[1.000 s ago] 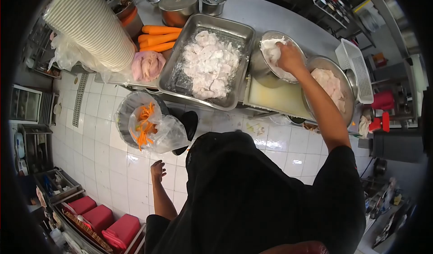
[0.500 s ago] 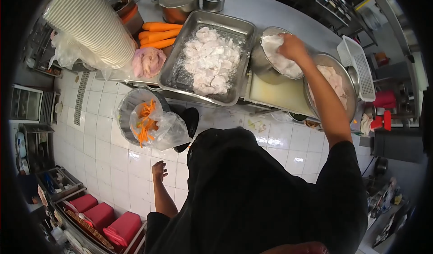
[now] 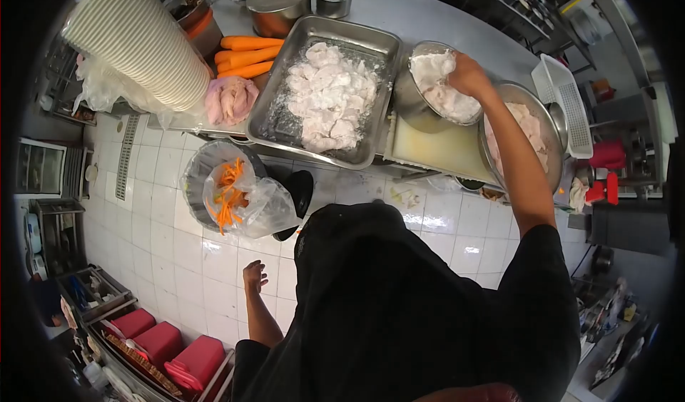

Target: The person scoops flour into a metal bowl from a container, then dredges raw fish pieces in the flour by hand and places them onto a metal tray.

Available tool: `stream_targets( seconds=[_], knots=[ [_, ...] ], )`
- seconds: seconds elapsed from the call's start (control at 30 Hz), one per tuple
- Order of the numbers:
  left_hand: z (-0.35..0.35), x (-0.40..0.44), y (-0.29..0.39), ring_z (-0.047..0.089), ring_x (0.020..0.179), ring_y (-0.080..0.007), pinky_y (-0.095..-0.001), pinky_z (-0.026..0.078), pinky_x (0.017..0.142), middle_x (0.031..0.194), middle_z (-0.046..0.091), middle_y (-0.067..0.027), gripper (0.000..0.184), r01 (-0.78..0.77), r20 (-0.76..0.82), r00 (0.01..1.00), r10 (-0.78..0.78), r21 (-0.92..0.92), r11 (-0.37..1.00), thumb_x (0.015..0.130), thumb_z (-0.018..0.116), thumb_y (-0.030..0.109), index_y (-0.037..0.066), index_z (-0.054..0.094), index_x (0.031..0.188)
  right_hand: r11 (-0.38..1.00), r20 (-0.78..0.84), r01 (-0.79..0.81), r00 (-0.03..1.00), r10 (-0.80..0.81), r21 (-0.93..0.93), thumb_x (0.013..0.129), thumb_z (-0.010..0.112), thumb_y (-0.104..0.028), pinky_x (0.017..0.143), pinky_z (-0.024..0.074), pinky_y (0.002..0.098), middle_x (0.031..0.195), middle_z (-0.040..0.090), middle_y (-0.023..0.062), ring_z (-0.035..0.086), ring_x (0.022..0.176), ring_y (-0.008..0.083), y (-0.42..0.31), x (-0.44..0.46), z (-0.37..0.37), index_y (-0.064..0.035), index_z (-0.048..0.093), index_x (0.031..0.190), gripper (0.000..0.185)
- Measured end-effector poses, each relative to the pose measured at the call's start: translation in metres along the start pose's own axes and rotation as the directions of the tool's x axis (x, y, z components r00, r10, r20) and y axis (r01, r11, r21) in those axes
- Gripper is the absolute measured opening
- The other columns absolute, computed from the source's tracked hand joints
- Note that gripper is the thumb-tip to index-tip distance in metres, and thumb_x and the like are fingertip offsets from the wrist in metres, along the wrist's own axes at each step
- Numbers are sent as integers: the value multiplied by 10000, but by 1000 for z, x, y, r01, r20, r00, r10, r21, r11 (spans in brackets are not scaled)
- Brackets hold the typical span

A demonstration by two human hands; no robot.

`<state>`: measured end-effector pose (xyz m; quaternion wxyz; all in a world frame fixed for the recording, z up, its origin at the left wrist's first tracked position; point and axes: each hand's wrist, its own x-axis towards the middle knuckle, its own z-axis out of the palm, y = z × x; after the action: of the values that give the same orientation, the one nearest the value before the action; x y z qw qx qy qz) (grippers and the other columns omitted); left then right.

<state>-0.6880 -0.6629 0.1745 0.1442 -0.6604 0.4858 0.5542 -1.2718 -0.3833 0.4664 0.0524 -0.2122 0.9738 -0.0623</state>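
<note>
Two hands, wide apart! The right hand (image 3: pixel 467 75) was over the rim of the bowl (image 3: pixel 414 106), fingers at the white powder (image 3: pixel 433 72); whether they were clamped on any, I couldn't tell. The left hand (image 3: pixel 253 276) hung out above the floor (image 3: pixel 171 259), loosely curled, holding nothing. Left of the bowl, the tray (image 3: pixel 267 124) carried powdered meat (image 3: pixel 332 99), heaped mid-tray. Just right, partly behind the forearm, sat the basin (image 3: pixel 555 161) with more meat. Doing this well, I reckoned, took a light touch: fingers low, powder inside the rim, none on the board (image 3: pixel 435 149), left hand perhaps steadying the bowl.
</note>
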Motion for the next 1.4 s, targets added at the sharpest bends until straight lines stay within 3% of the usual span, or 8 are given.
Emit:
stream_targets(
  seconds=[0.23, 0.33, 0.43, 0.77, 0.93, 1.13, 1.23, 1.4],
  knots=[
    [2, 2, 17, 559, 774, -252, -395, 476, 657, 1074, 536, -125, 423, -66, 17, 998, 66, -14, 998, 763, 497, 186, 95, 483, 1176, 989, 104, 59, 992, -74, 132, 636, 613, -193, 937, 356, 318, 1201, 435, 250, 419, 1147, 293, -8, -16, -4, -9, 350, 1257, 699],
    [8, 6, 27, 557, 774, -244, -392, 475, 655, 1077, 535, -121, 431, -73, 34, 997, 73, -9, 997, 761, 496, 178, 94, 477, 1183, 982, 141, -79, 985, 104, -173, 625, 644, -212, 959, 336, 345, 1239, 401, 238, 376, 1188, 295, -17, -11, 29, -80, 308, 1302, 767],
    [10, 9, 29, 556, 774, -239, -390, 473, 654, 1067, 537, -117, 438, -76, 48, 996, 77, -13, 997, 756, 503, 176, 92, 476, 1185, 997, 231, 67, 970, -75, 44, 620, 671, -231, 931, 348, 429, 1271, 344, 227, 363, 1145, 424, 9, 9, 65, -109, 345, 1268, 735],
    [8, 4, 16, 554, 691, -209, -334, 470, 561, 976, 573, -95, 414, -45, 3, 999, 45, -10, 999, 739, 508, 144, 68, 507, 1145, 989, 71, 19, 997, -9, -146, 692, 580, -160, 852, 414, 430, 1222, 369, 203, 436, 1065, 402, -18, -5, 67, -155, 360, 1225, 576],
    [4, 2, 19, 561, 737, -233, -344, 473, 584, 979, 571, -105, 412, -81, 2, 997, 81, -33, 996, 742, 506, 154, 67, 508, 1145, 988, -138, 107, 983, -122, -111, 656, 530, -60, 847, 428, 410, 1153, 447, 189, 499, 985, 393, -9, -1, 47, -130, 582, 1033, 387],
    [3, 0, 22, 548, 707, -225, -344, 474, 584, 973, 569, -97, 395, -63, -7, 998, 63, -23, 998, 749, 507, 149, 83, 512, 1137, 985, -133, 65, 987, -87, -163, 688, 590, -128, 828, 432, 428, 1096, 483, 195, 489, 995, 395, -15, -18, 65, -126, 473, 1157, 483],
    [3, 4, 23, 544, 714, -227, -360, 472, 596, 974, 567, -93, 398, -37, -2, 999, 37, -14, 999, 751, 510, 151, 86, 505, 1144, 998, 102, 15, 995, -10, -55, 696, 629, -184, 839, 420, 445, 1155, 432, 202, 422, 1073, 406, -2, -4, 44, -142, 401, 1209, 563],
    [0, 5, 21, 538, 734, -233, -391, 465, 616, 996, 559, -85, 406, -62, 14, 998, 62, -10, 998, 753, 509, 153, 93, 494, 1154, 985, -119, 39, 991, -59, -166, 674, 646, -194, 824, 429, 434, 1168, 404, 202, 443, 1040, 412, -12, -20, 39, -143, 433, 1173, 545]
  ],
)
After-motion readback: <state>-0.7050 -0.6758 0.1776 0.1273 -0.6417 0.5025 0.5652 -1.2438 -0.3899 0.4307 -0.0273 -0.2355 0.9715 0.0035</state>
